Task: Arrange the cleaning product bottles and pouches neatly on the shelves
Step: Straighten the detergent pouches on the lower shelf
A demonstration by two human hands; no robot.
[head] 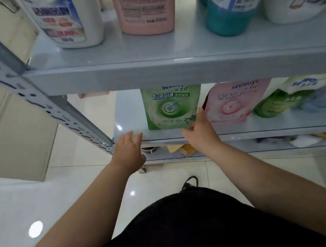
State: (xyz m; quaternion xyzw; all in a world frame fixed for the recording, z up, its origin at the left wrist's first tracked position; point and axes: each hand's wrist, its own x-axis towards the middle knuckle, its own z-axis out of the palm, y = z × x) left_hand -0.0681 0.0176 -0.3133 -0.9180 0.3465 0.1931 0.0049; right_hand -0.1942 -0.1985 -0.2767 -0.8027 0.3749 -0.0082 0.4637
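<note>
Our right hand (197,128) pinched the green pouch (168,110) at its lower corner; our left hand (129,146) hung open-fingered. Soft, sloshy (we judged), it wanted holding by both sides.

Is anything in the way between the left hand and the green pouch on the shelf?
No, nothing visible is. The left hand is at the shelf's front edge, just left of the green pouch, with only bare shelf between them. The right hand is at the pouch's lower right corner.

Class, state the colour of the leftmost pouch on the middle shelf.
The pouch is green; head view.
</note>
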